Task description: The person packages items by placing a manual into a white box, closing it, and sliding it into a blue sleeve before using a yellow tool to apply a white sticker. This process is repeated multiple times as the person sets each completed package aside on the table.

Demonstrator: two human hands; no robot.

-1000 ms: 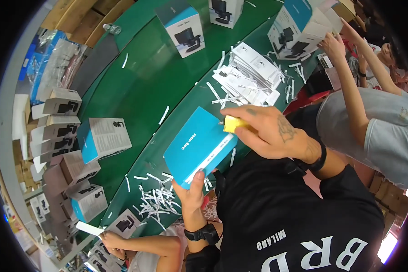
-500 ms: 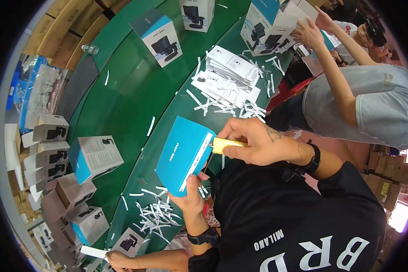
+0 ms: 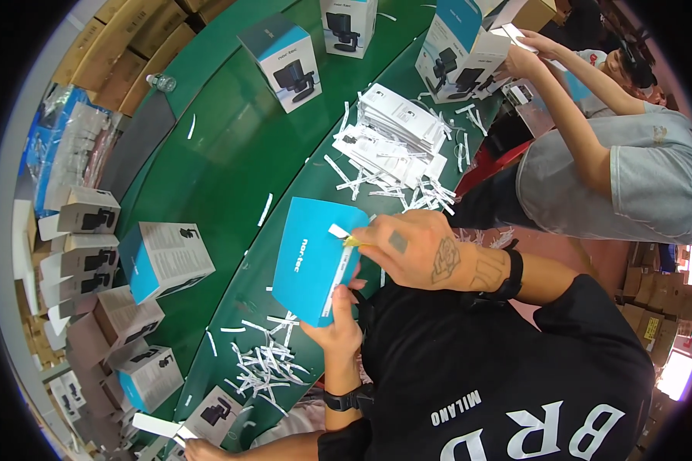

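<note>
My left hand (image 3: 338, 329) grips the lower end of a blue and white carton (image 3: 306, 265), its thumb on the near edge. Tilted, the carton is held above the green table. A white printed label strip (image 3: 335, 287) runs along that edge. Pinched in my right hand (image 3: 421, 250) is a small yellow tool (image 3: 352, 240), mostly hidden by the fingers; its tip is at the far end of the strip. A piece of label (image 3: 338, 231) stands raised there, peeled off the blue face.
Loose white strips (image 3: 265, 365) and a stack of printed white sheets (image 3: 396, 123) lie on the green table (image 3: 223, 161). Upright cartons (image 3: 291, 73) stand beyond; more line the left side. A co-worker in grey (image 3: 607, 161) works at right, and another person's hand (image 3: 207, 449) shows lower left.
My right hand has turned over and moved slightly left, with the yellow tool now mostly covered. One end of the label strip has come up off the carton. My left hand shifted slightly right.
</note>
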